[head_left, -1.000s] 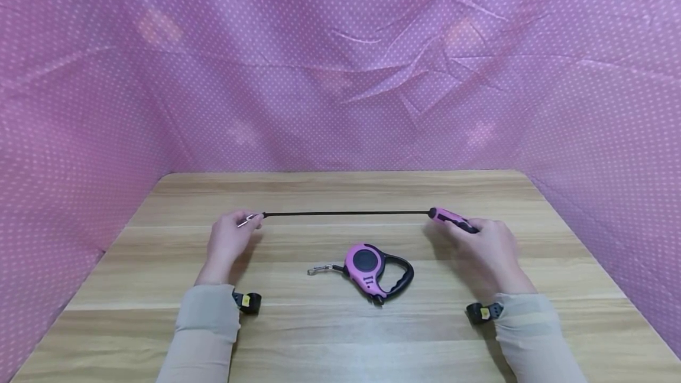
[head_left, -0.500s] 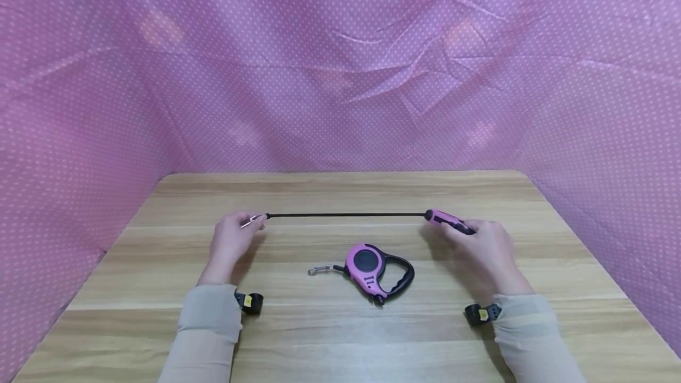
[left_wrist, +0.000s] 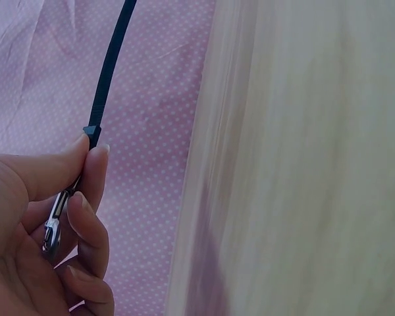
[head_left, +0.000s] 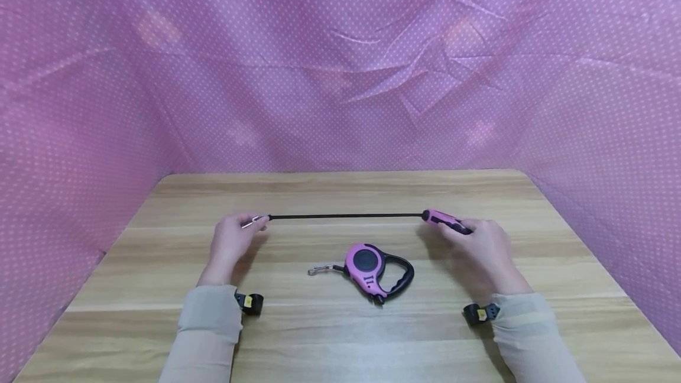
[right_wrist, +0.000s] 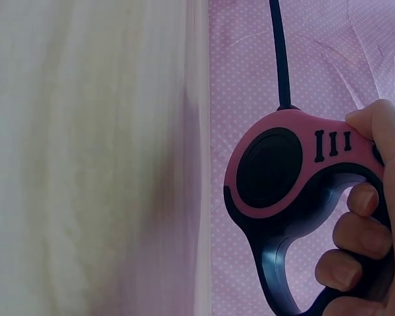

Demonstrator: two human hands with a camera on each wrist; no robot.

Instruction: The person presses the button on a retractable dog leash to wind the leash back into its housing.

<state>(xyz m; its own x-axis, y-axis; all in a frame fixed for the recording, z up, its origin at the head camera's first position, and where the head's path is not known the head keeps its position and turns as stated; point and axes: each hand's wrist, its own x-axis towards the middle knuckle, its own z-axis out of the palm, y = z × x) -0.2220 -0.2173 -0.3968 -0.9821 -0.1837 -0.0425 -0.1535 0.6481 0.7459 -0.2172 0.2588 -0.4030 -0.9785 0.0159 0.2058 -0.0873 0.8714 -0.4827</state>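
My right hand (head_left: 486,247) grips the black handle of a pink and black retractable dog leash (right_wrist: 270,168), fingers wrapped through its loop and thumb on top near the button. From its housing a black strap (head_left: 346,216) runs straight across to my left hand (head_left: 230,244). There, thumb and forefinger pinch the strap's end just above the metal clip (left_wrist: 52,227), which lies along the curled fingers. Both hands are raised over the table. A second pink and black retractable leash (head_left: 365,270) lies between the forearms, its metal clip (head_left: 320,269) pointing left.
A light wood table (head_left: 340,341) spreads beneath both hands. Pink dotted cloth (head_left: 340,75) hangs behind it and on both sides. Each wrist wears a small black camera on its cuff.
The hands have come slightly closer together, the left shifting right and the right shifting left. The stretch of strap between them is shorter and still straight. The leash on the table stays put.
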